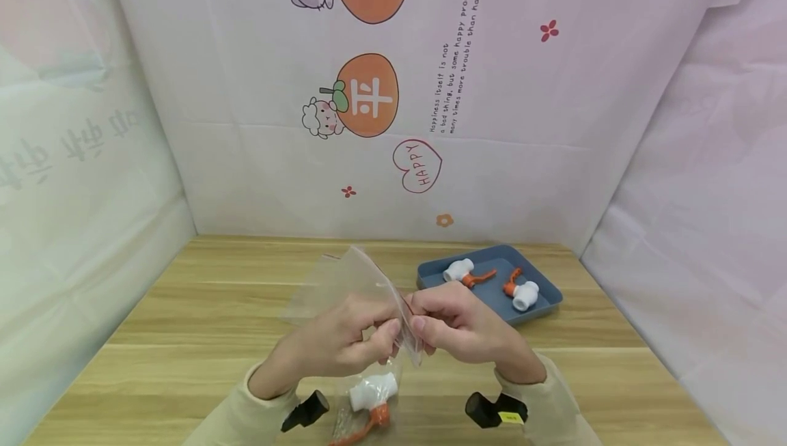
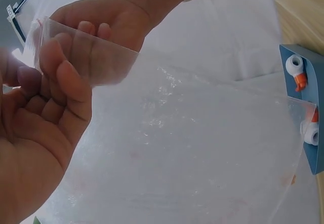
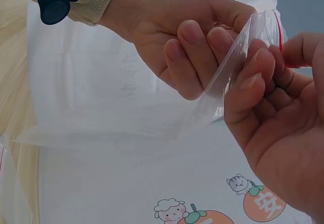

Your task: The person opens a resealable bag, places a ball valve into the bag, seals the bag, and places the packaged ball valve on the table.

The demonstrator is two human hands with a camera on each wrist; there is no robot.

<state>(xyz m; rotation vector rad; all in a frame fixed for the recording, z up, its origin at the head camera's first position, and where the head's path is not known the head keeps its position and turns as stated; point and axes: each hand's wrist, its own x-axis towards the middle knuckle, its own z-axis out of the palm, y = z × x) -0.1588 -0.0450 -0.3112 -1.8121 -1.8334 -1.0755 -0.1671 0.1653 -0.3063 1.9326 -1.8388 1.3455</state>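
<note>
Both the left hand [image 1: 335, 343] and the right hand [image 1: 470, 326] are pinching a clear bag [image 1: 359, 279] at its zip edge above the bench [image 1: 184, 343], where a wrapped valve [image 1: 373, 391] is lying.

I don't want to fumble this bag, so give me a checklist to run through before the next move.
1. Left hand holds the clear bag near its red-striped edge: ok.
2. Right hand pinches that edge too: ok.
3. Clear bag has nothing inside: ok, no contents show through it.
4. Bag mouth fully open: cannot tell; fingers cover much of the edge.
5. Two loose valves inside the blue tray: ok, left valve and right valve.
6. Bagged valve sealed: cannot tell; its bag's closure isn't clear.
</note>
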